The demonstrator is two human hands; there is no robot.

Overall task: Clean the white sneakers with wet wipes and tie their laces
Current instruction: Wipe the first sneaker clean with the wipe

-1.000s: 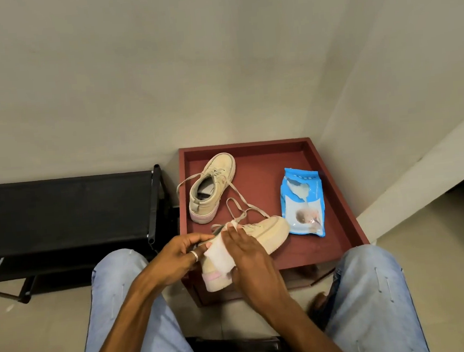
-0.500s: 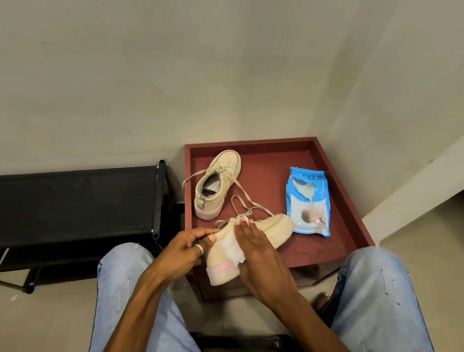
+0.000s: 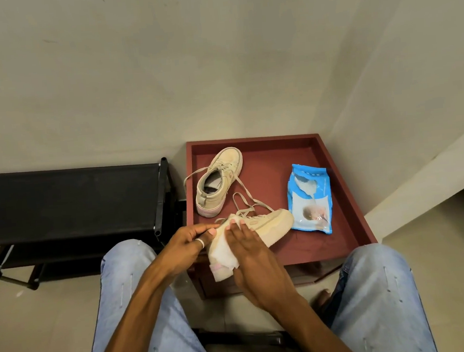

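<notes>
Wipe (image 3: pixel 222 256) shifts heelward under right hand (image 3: pixel 249 255) — fingers flat, pressing it onto near sneaker (image 3: pixel 268 224) at tray (image 3: pixel 274 158) front. Left hand (image 3: pixel 186 244) grips its heel. Far sneaker (image 3: pixel 220 182) seemingly unwiped, laces (image 3: pixel 244 202) loose — early stage.

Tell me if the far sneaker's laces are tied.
No: the far sneaker stands on the red tray with its laces trailing loose, untied.

The wet wipe (image 3: pixel 223 253) has travelled down the side of the held sneaker (image 3: pixel 268 224). One second ago it stood as a narrow strip near the collar. Now it is spread wider over the heel side, and its lower edge reaches the pink stripe (image 3: pixel 217 267) of the sole. The right hand (image 3: pixel 257 266) pressing it has slid a little toward the heel.
</notes>
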